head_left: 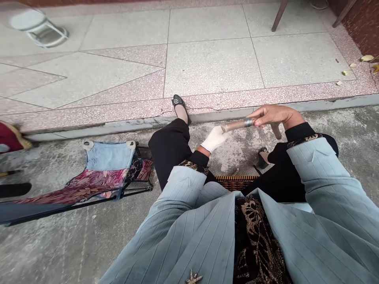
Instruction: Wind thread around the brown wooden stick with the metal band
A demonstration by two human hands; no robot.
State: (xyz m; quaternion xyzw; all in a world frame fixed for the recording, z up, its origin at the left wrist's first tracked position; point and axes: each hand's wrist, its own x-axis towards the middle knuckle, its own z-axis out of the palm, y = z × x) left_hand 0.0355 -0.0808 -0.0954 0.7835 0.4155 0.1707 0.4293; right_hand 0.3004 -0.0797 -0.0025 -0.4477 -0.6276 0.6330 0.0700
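Note:
My left hand, in a white knit glove, is closed round one end of a brown, wood-like stick. Silver wire is wound in a tight coil about the stick's other end. At that coil my bare right hand pinches with thumb and forefinger. Below the right palm a brown, finger-like shape hangs down, blurred; whether it is a finger or part of the held thing, I cannot tell. Both hands are held in the air between my knees, above the concrete.
A folding chair with denim and flowered cloth stands at the left. Ahead runs a low step edge with tiled floor above it. A white stool is at the far left, a red shoe at the left edge. A woven seat shows under me.

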